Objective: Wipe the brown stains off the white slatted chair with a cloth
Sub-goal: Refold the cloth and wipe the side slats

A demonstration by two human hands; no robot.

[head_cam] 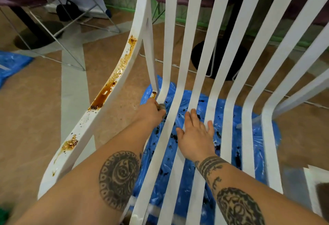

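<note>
Your left hand (151, 111) is stretched forward, fingers curled around a wadded cloth (161, 107) (barely showing). Your right hand (196, 134) lies flat, palm down, fingers straight and spread; both tattooed forearms are extended.

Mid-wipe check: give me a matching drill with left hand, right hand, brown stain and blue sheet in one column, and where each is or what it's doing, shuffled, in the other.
Things:
1 left hand
2 right hand
3 brown stain
4 blue sheet

States:
A on the floor under the chair
B flat on the slats
C along the outer side rail
D gripping the cloth

Pairs: 1-D, 2-B, 3-C, 4-A
</note>
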